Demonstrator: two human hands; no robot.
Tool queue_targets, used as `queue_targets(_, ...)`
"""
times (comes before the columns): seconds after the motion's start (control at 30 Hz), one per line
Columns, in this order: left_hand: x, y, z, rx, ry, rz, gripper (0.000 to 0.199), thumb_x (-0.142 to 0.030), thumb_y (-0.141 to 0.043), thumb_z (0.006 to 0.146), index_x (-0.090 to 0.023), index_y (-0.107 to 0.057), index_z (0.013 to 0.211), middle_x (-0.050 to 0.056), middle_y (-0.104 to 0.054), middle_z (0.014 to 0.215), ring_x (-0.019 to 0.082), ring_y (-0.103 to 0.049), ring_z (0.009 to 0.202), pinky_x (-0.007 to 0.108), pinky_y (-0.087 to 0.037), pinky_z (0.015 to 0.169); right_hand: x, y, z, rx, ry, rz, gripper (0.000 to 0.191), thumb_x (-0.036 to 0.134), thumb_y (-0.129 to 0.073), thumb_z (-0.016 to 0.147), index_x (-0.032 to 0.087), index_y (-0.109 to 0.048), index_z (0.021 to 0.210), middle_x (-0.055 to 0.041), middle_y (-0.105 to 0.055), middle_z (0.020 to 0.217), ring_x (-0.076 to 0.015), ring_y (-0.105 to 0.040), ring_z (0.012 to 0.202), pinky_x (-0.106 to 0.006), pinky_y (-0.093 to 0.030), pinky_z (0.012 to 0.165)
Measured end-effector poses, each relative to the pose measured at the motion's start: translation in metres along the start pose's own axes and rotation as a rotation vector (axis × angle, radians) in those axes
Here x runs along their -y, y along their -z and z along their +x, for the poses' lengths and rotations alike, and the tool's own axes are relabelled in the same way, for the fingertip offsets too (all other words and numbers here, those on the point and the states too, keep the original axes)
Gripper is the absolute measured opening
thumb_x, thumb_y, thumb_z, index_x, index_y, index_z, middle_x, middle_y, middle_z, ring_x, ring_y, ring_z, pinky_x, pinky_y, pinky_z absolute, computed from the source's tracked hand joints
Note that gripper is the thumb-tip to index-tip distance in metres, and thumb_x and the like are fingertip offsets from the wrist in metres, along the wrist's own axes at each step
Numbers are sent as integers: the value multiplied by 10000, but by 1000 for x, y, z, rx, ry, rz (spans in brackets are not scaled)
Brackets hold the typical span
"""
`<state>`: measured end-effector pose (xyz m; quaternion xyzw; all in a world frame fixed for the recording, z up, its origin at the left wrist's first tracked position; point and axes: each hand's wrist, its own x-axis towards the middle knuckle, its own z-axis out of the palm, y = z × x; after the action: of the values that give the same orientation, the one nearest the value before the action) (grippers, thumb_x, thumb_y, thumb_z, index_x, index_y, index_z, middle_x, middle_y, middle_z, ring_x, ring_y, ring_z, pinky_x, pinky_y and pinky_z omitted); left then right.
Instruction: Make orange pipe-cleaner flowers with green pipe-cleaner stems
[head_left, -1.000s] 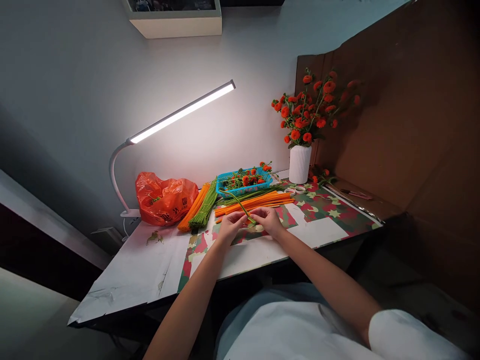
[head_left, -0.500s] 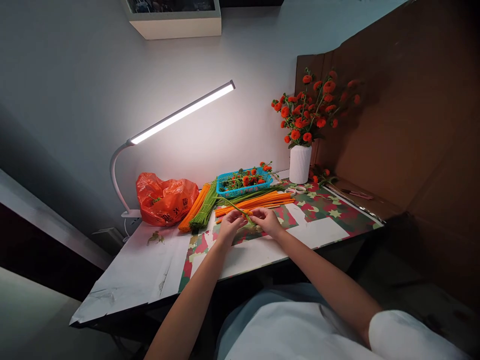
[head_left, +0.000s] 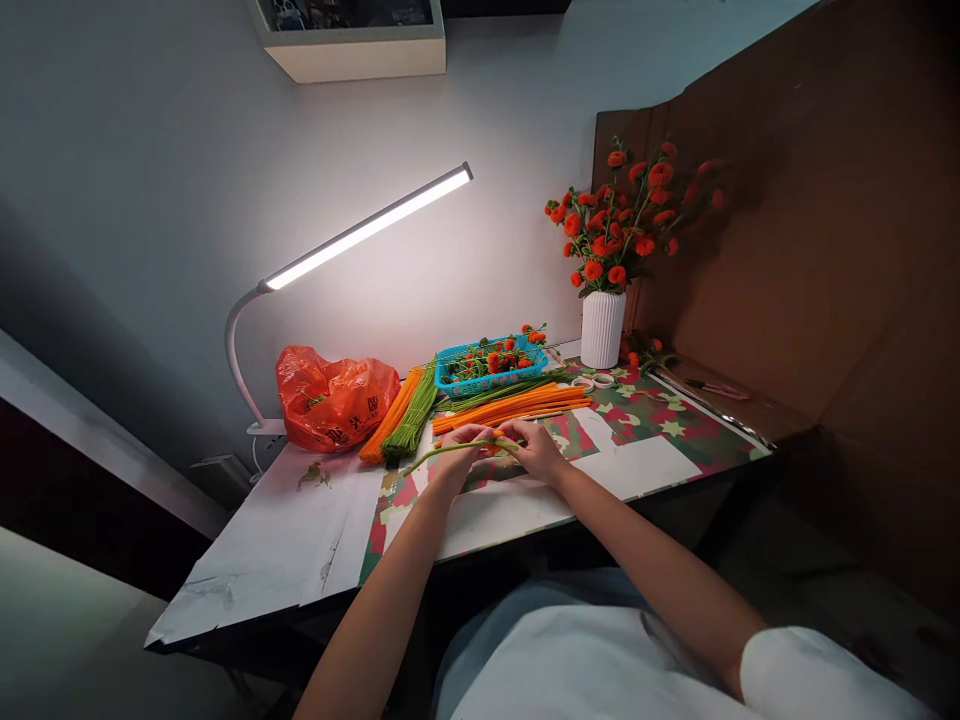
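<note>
Above the front middle of the table, my left hand [head_left: 455, 462] and my right hand [head_left: 540, 455] meet with bent fingers. Between their fingertips is a small orange piece [head_left: 498, 434], partly hidden by the fingers. A green pipe cleaner [head_left: 429, 457] runs from the fingertips leftward across the left hand, its free end hanging past the wrist side. Both hands pinch this small work. Loose orange pipe cleaners [head_left: 525, 404] lie just behind the fingers, with green ones [head_left: 491, 393] behind those.
Bundled orange [head_left: 391, 415] and green pipe cleaners [head_left: 411, 420] lie beside a red plastic bag [head_left: 330, 400]. A blue basket [head_left: 491, 383] holds orange flowers. Tape rolls [head_left: 602, 380] sit near a white vase [head_left: 602, 330] of flowers. A lit lamp [head_left: 367, 228] leans overhead; cardboard [head_left: 810, 250] stands right.
The green pipe cleaner has swung from pointing up and away behind the hands to lying leftward and down across my left hand. Both hands stay in nearly the same place.
</note>
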<state>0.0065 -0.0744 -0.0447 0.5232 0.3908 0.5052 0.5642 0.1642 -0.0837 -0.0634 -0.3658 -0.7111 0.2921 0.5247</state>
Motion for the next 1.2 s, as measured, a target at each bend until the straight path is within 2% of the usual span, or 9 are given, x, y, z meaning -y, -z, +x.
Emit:
queue_targets(0.23,4,2,3,-6,-34,39,369,-449,-836,498,-142,-674,621,21,-660,614,116,-570,540,247,-477,549,2,0,-1,30,22,-39,231,375,-530,854,173,-642,848,-10,-609,704,-132,-505,621,-245,-377,591)
queue_targets(0.43,3,5,2,24,-54,71,276,-336,-855,515,-138,-704,635,16,-666,634,121,-585,611,242,-464,639,0,-1,-1,16,18,-51,197,348,-526,849,176,-609,800,17,-542,641,-116,-448,572,-235,-337,553)
queue_targets(0.63,0,4,-1,99,33,27,300,-352,-849,530,-137,-698,675,20,-655,678,111,-576,595,229,-460,589,2,-1,-2,9,35,-53,165,317,-533,844,182,-604,781,13,-558,656,-126,-490,611,-242,-366,594)
queue_targets(0.8,0,2,-5,162,77,-43,312,-445,-738,677,-142,-676,720,23,-631,720,103,-564,599,234,-469,598,6,-1,-2,14,54,-43,176,320,-511,859,186,-617,816,0,-596,705,-140,-534,666,-257,-400,654)
queue_targets(1.03,0,6,-3,238,136,-32,323,-401,-791,630,-114,-693,741,37,-638,744,104,-572,627,240,-472,644,2,-1,-2,18,40,-56,150,286,-510,847,180,-608,807,9,-574,681,-120,-490,609,-238,-378,593)
queue_targets(1.2,5,9,0,257,137,32,341,-423,-787,629,-108,-699,727,21,-627,670,86,-541,568,212,-429,579,0,-2,-2,19,18,-81,95,218,-516,803,175,-598,781,29,-516,621,-109,-447,570,-223,-337,542)
